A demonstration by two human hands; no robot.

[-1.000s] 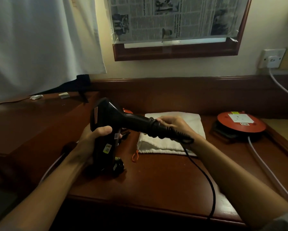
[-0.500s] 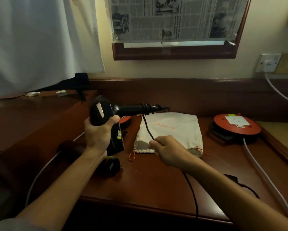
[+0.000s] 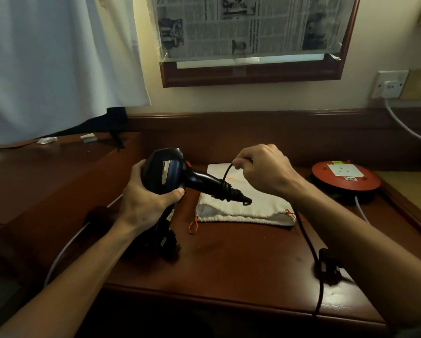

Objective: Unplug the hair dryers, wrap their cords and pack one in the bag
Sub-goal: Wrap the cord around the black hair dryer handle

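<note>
The hair dryer (image 3: 165, 175) is held above the counter (image 3: 241, 262) by its body in the left hand (image 3: 143, 198), so the handle is presented for winding; the cord (image 3: 226, 174) is pinched by the right hand (image 3: 265, 172) (bag (image 3: 258, 211) lying beneath).

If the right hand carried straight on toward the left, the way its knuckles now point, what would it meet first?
Probably the hair dryer body held by the left hand. The right hand sits slightly higher, so depth is uncertain.

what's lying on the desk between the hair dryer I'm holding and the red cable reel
The head view shows the white drawstring bag between the hair dryer and the red cable reel.
</note>
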